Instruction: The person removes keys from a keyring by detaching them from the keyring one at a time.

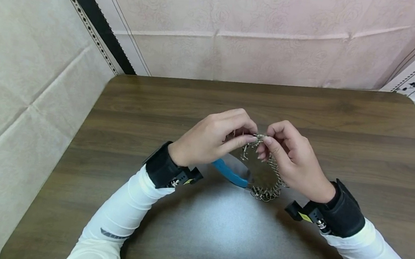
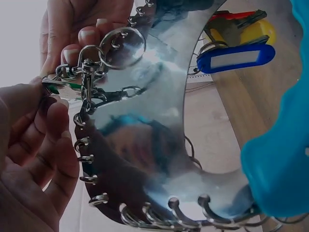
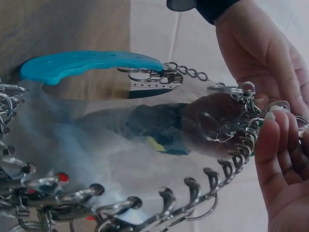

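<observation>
Holding a key holder above the bench, I pinch a small clip at its top between both hands. My left hand closes on it from the left, my right hand from the right, fingertips nearly meeting. The curved metal plate with its row of hooks hangs below toward me, blue handle leftward.
</observation>
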Demonstrator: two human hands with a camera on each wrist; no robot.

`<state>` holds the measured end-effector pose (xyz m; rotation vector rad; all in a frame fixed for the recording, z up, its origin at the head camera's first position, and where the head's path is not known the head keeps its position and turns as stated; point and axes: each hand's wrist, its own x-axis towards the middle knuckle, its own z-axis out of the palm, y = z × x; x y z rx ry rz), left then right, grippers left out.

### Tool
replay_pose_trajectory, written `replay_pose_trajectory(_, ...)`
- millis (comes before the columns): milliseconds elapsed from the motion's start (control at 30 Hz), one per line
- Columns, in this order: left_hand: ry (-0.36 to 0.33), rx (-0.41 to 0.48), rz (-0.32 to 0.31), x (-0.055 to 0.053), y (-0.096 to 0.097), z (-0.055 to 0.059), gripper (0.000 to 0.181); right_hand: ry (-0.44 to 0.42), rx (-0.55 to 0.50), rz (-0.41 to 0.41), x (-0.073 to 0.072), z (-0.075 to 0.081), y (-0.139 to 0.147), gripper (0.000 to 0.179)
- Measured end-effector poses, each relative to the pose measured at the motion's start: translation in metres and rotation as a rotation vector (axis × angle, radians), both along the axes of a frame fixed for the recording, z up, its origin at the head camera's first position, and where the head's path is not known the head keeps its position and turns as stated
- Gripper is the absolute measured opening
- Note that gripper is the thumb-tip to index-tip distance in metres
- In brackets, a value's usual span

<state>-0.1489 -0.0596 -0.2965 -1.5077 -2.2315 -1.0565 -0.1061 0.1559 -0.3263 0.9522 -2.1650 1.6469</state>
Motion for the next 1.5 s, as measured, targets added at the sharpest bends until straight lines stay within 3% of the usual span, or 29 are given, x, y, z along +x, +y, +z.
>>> replay_pose_trajectory(333,-0.107,-0.035,0.025,0.002,0.004,-0.003,0.008,-0.027,0.015,0.001,0.001,0.001,0.001,0.007)
replay_pose_trajectory(567,-0.1,-0.042,0.061,0.005,0.006,-0.005,0.007,-0.052,0.035,0.014,0.003,0.003,0.003,0.012)
replay_pose_trajectory(733,-0.092,-0.028,0.051,0.009,0.008,-0.004,0.006,0.006,0.082,-0.013,0.004,0.006,0.003,0.009)
replay_pose_trajectory(1033,-0.099,-0.017,0.024,0.012,0.009,-0.002,0.006,0.196,0.123,-0.036,0.005,0.01,0.006,0.006)
replay_pose_trajectory(1167,-0.117,-0.009,0.02,0.012,0.009,-0.002,0.006,0.196,0.15,-0.037,0.006,0.01,0.006,0.003)
replay_pose_trajectory(1267,-0.135,0.011,0.013,0.011,0.008,-0.001,0.005,0.193,0.169,-0.038,0.005,0.009,0.006,0.014)
replay_pose_trajectory(1500,-0.126,0.03,0.008,0.009,0.005,0.001,0.005,0.205,0.162,-0.039,0.004,0.007,0.006,0.017)
